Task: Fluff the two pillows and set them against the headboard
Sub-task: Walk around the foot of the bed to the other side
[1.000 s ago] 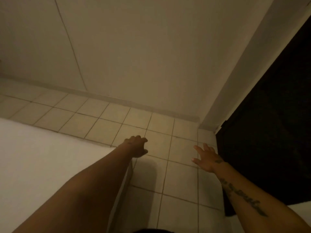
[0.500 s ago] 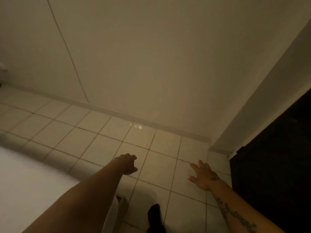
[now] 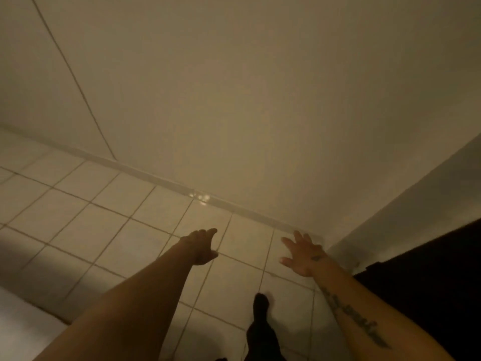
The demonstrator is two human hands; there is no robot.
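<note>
No pillow and no headboard shows in the head view. My left hand (image 3: 201, 247) reaches forward over the tiled floor with its fingers loosely curled and nothing in it. My right hand (image 3: 302, 252) is stretched out beside it, fingers spread, palm down, also holding nothing. Only a white corner of the bed (image 3: 18, 327) shows at the lower left, below and behind my left forearm.
Pale floor tiles (image 3: 109, 230) run to a cream wall (image 3: 234, 100) with a low skirting. A dark panel or piece of furniture (image 3: 429, 282) stands at the right. My dark-clad leg and foot (image 3: 260, 324) are on the tiles between my arms.
The view has swung away from the bed toward the wall; the white bed has shrunk to a corner. My leg has stepped into view. Both hands stay empty and extended.
</note>
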